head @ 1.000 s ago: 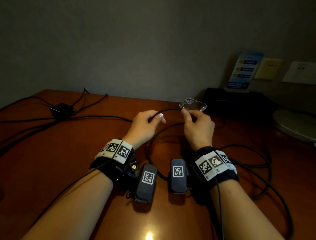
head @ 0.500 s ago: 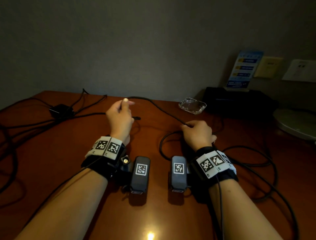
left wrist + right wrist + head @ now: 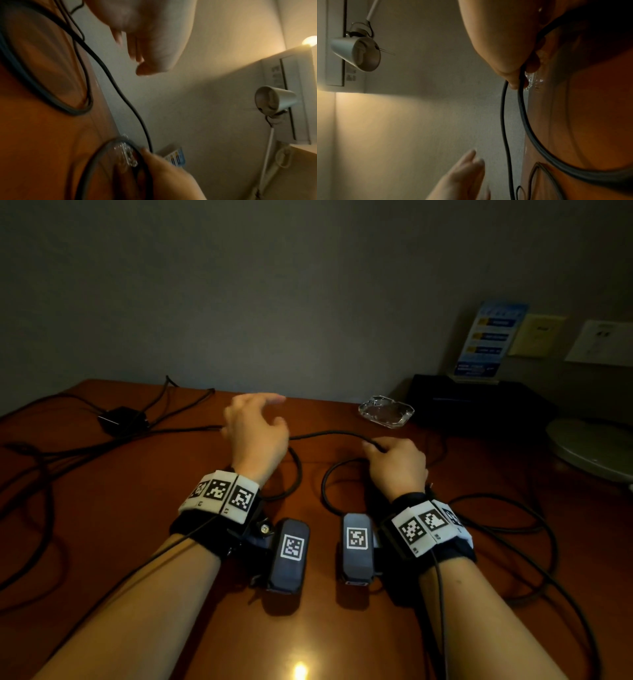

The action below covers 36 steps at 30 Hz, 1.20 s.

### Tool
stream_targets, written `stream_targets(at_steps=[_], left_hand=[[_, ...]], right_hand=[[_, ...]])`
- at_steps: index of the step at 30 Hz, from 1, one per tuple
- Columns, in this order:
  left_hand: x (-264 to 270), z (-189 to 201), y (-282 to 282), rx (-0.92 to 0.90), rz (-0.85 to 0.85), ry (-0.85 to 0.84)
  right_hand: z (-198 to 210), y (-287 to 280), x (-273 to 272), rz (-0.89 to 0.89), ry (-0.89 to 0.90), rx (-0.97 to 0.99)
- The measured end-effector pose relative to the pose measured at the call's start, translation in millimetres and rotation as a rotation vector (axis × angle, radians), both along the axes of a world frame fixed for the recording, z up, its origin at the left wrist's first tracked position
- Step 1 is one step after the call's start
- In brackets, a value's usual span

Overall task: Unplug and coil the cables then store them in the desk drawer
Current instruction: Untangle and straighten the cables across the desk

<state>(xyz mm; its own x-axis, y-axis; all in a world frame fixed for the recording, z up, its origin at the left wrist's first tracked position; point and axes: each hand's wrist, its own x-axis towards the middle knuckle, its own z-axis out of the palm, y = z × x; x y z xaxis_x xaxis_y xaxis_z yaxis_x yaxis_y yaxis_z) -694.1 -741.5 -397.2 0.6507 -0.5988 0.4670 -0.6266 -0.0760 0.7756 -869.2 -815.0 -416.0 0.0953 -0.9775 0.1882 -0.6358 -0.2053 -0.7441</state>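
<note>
A long black cable (image 3: pixel 325 434) lies across the brown desk (image 3: pixel 137 525) and runs on into loose loops on the right. My right hand (image 3: pixel 380 448) grips the cable where a loop (image 3: pixel 325 491) begins; in the right wrist view its fingers (image 3: pixel 513 75) pinch two strands (image 3: pixel 503 121). My left hand (image 3: pixel 270 410) hovers just above the cable with relaxed fingers and holds nothing. The left wrist view shows those empty fingers (image 3: pixel 150 51) above the cable (image 3: pixel 109 75).
A black power adapter (image 3: pixel 121 421) with more cables sits at the back left. A glass ashtray (image 3: pixel 385 410), a black box (image 3: pixel 479 398) with a sign card (image 3: pixel 489 337) and a round lamp base (image 3: pixel 589 446) stand at the back right. Wall sockets (image 3: pixel 603 342) are above.
My left hand has let go of the cable it was pinching and opened; the cable has dropped onto the desk. My right hand has kept its grip in the same place.
</note>
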Motion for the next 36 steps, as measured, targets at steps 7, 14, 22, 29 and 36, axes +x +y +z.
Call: stream_targets(at_steps=[7, 14, 22, 29, 36], left_hand=[[-34, -9, -11, 0.06, -0.511, -0.111], [-14, -9, -6, -0.095, -0.197, -0.016], [0, 2, 1, -0.351, 0.177, 0.131], [7, -5, -1, -0.284, 0.196, 0.159], [10, -12, -4, -0.119, 0.076, 0.103]], right_hand=[[2, 2, 10, 0.203, -0.025, -0.251], [5, 0, -4, -0.098, -0.072, -0.06], [15, 10, -2, -0.164, -0.047, -0.018], [12, 7, 0, -0.152, 0.034, 0.024], [7, 4, 2, -0.074, -0.006, -0.017]])
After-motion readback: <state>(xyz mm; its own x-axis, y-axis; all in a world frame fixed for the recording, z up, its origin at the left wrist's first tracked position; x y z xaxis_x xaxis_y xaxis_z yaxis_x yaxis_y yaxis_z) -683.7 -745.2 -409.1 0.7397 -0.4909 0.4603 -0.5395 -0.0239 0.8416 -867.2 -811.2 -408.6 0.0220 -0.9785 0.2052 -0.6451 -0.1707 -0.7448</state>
